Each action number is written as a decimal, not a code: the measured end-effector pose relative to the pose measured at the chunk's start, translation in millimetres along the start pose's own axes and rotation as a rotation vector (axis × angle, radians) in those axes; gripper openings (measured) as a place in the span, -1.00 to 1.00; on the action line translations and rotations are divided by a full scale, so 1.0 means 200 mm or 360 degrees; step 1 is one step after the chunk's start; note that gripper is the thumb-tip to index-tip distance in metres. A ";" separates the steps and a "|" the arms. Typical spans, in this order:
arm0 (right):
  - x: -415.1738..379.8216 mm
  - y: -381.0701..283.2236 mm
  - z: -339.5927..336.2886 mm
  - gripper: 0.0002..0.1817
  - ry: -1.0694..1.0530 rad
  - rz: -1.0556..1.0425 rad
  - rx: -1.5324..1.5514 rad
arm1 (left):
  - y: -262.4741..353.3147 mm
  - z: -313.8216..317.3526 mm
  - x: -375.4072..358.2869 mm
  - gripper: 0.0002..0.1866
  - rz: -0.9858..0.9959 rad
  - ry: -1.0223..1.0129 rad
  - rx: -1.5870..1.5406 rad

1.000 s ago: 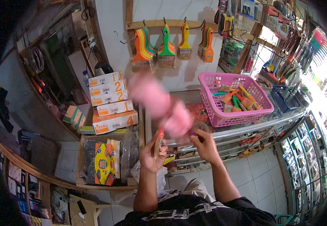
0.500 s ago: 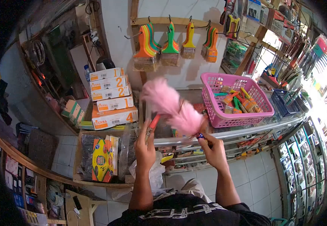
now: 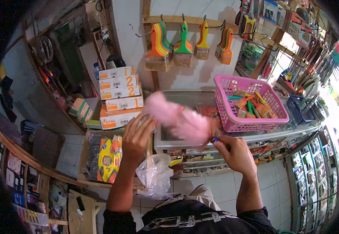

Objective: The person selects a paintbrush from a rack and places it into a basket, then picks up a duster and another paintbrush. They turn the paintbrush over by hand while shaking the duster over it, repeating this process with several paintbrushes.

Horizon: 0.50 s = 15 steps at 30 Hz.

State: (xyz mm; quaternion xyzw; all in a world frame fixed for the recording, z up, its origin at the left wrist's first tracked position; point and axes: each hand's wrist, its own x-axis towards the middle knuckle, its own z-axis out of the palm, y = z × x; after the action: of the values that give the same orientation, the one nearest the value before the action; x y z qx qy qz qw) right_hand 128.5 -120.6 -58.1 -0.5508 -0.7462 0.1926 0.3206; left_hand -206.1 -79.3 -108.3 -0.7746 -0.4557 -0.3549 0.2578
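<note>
My right hand (image 3: pixel 238 155) is closed around the dark blue handle end of a fluffy pink feather duster (image 3: pixel 191 126). The duster points up and left over the glass counter, its fibres blurred by motion. My left hand (image 3: pixel 135 137) is curled beside the duster's tip, in front of the stacked white and orange boxes (image 3: pixel 123 104). A small red-handled paintbrush seems to be in its fingers; only a bit of red shows, the rest hidden by the fingers and duster.
A pink plastic basket (image 3: pixel 257 125) with several brushes stands on the glass counter (image 3: pixel 200 97). Wide paintbrushes (image 3: pixel 183 48) hang from wall hooks. At left, a yellow and red box (image 3: pixel 109 162) sits in a wooden tray, beside a clear plastic bag (image 3: pixel 153 171).
The duster has swung slightly lower. My left hand has moved left and up toward the boxes, turning its back to view; my right hand has shifted right. The view has shifted a little.
</note>
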 end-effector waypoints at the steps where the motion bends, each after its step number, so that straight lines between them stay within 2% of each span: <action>1: 0.00 0.01 -0.01 -0.65 -0.0113 -0.0064 0.0066 | -0.04 0.01 -0.03 -0.59 0.0021 -0.0040 0.0034; 4: 0.01 0.04 0.00 -0.66 0.0101 0.0125 0.0046 | -0.05 -0.06 -0.01 -0.58 0.0054 -0.0077 0.0050; 5: 0.00 0.02 -0.01 -0.68 0.0084 0.0174 -0.0005 | -0.04 -0.08 0.01 -0.57 0.0060 -0.0073 0.0035; 8: -0.03 0.08 -0.02 -0.68 -0.0170 -0.0008 0.0291 | -0.06 -0.08 -0.04 -0.55 -0.0031 -0.0119 0.0028; 9: -0.03 0.12 0.01 -0.68 -0.0032 -0.0058 0.0246 | -0.05 -0.08 -0.04 -0.55 -0.0047 -0.0112 -0.0002; 11: -0.03 0.08 0.03 -0.68 0.0089 0.0154 0.0141 | 0.00 -0.08 -0.01 -0.56 -0.0074 -0.0100 -0.0070; 12: -0.03 0.06 0.04 -0.67 0.0151 0.0260 0.0085 | 0.03 -0.06 -0.01 -0.58 -0.0172 -0.0077 -0.0183; 13: -0.03 0.09 0.08 -0.69 0.0155 0.0206 0.0203 | 0.04 -0.01 -0.03 -0.59 -0.0270 -0.0048 -0.0293; 14: -0.03 0.13 0.11 -0.68 0.0020 0.0165 0.0292 | 0.05 0.03 -0.05 -0.61 -0.0370 -0.0015 -0.0401; 15: -0.03 0.16 0.14 -0.68 -0.0117 0.0123 0.0379 | 0.04 0.08 -0.14 -0.63 -0.0517 -0.0203 -0.0382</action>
State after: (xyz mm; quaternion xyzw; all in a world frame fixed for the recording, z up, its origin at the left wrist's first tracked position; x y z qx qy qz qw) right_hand 133.7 -113.5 -100.2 -0.5297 -0.7075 0.3120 0.3486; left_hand -202.6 -86.2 -139.6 -0.7370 -0.5444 -0.3939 0.0737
